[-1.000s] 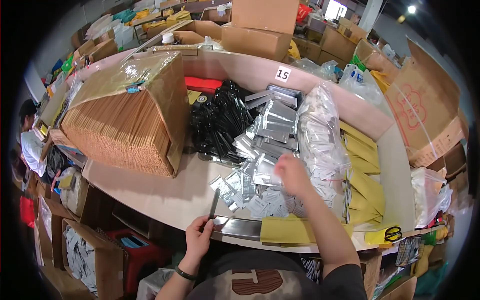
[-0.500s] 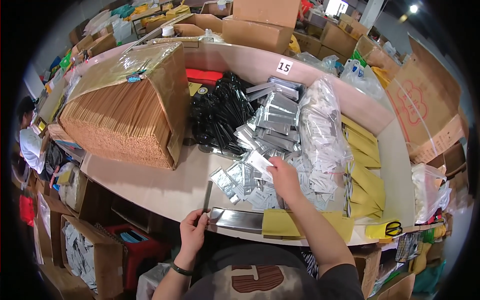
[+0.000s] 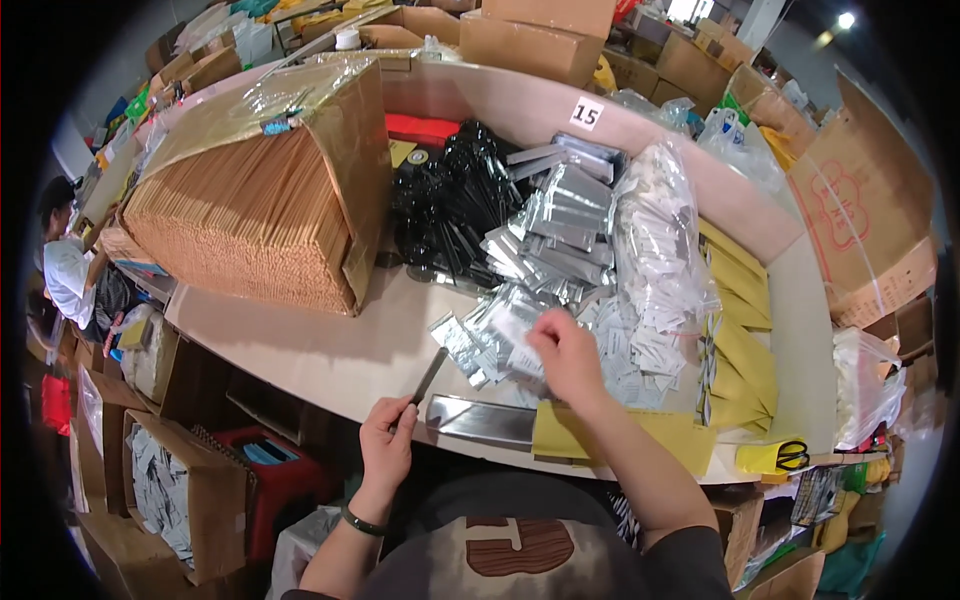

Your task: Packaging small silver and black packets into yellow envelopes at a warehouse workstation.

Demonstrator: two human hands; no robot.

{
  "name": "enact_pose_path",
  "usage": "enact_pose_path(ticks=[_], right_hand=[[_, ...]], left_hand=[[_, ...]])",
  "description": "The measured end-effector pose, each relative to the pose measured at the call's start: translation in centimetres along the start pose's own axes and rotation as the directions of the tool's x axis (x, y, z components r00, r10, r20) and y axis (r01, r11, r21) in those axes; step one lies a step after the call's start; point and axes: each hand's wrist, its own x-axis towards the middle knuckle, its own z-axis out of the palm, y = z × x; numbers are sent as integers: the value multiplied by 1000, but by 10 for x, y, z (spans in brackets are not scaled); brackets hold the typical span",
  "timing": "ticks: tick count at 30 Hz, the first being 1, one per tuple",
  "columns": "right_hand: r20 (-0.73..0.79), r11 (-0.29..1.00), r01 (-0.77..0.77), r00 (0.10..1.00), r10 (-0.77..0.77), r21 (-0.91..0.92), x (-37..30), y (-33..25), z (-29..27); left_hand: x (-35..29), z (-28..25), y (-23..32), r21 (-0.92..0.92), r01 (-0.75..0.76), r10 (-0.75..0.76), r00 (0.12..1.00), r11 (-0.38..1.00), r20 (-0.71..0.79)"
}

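My left hand [image 3: 388, 440] is closed around one end of a thin dark-grey strip [image 3: 430, 376], which tilts up over the table's front edge. Over the heap of small packets, my right hand [image 3: 567, 358] pinches a blurred white packet [image 3: 514, 332] at its fingertips. Silver packets [image 3: 460, 348] lie to the left of it, and white printed packets [image 3: 640, 365] to the right. At the front edge lies a flat, shiny silver pack [image 3: 480, 418] whose right end meets a yellow envelope [image 3: 620, 440]. My right forearm crosses above that envelope.
Left on the table [image 3: 280, 345] stands a large carton [image 3: 365, 190] packed with brown padded sheets. Behind the heap lie black spoon-like utensils [image 3: 455, 200], silver pouches [image 3: 570, 200] and a clear bag [image 3: 655, 230] of packets. Yellow envelopes [image 3: 740, 370] and black-handled scissors [image 3: 792, 456] are at right.
The strip in my left hand has swung from upright to leaning right. My right hand has shifted slightly and its packet is now blurred. The whole view has moved a little.
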Motion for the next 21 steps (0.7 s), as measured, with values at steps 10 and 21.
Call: enact_pose_path(ticks=[10, 21], right_hand=[[122, 797, 526, 849, -515, -297, -85, 15, 16], [369, 605, 724, 689, -624, -331, -113, 77, 14]], left_hand=[[16, 22, 19, -4, 114, -111, 975, 993, 194], [72, 31, 49, 362, -689, 462, 704, 628, 539]])
